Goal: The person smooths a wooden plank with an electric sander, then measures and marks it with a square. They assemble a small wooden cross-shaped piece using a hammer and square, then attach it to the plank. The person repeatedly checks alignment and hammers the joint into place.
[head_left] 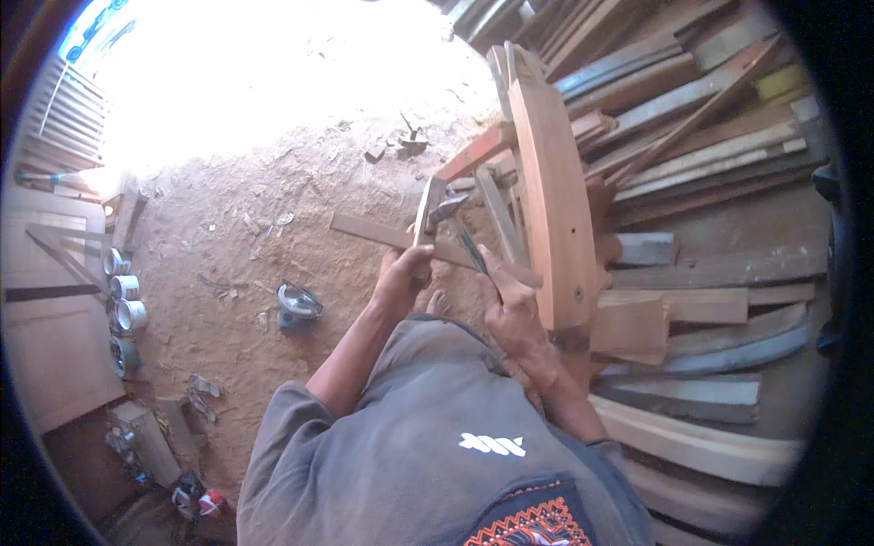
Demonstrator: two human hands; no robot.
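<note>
One wooden strip: we judge light, stiff; hold mid-length.
Left hand: gripping it.
Right hand: closed on thin dark piece.

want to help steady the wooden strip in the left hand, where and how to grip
Probably pinch the free end of the wooden strip across its narrow width, coming from the person's left: that end juts past the left hand, while the right hand is near the other.
</note>
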